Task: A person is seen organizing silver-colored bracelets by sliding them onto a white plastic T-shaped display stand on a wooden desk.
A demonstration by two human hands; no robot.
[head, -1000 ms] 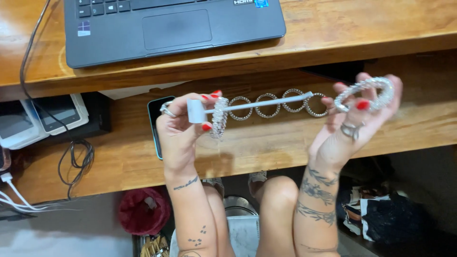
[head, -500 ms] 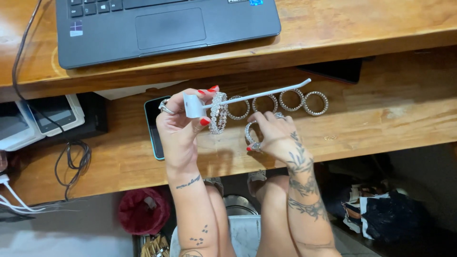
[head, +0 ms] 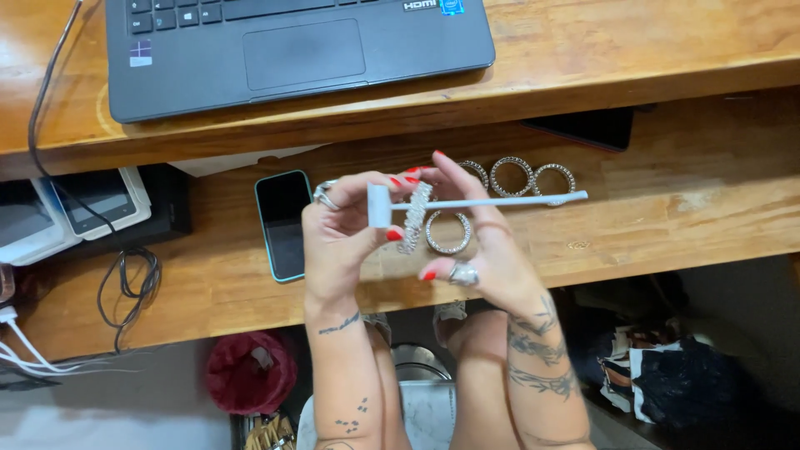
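My left hand (head: pixel 342 237) grips the block end of a white T-shaped rod (head: pixel 517 200), which points right over the lower wooden shelf (head: pixel 667 217). A stack of sparkly silver bracelets (head: pixel 414 218) is threaded on the rod beside that hand. My right hand (head: pixel 483 254) is against the rod just right of the stack, fingertips over it, and holds one silver bracelet (head: pixel 448 233) just under the rod. Three more bracelets (head: pixel 511 175) lie in a row on the shelf behind the rod.
A dark phone with a teal edge (head: pixel 283 223) lies on the shelf left of my hands. An open laptop (head: pixel 292 50) sits on the upper desk. Another dark flat device (head: pixel 583 127) is tucked under it. White devices (head: pixel 83 200) and cables (head: pixel 125 283) are at left.
My right hand, raised at the far right holding a bracelet a second ago, has come left to the rod next to the stack. My left hand has kept the rod steady.
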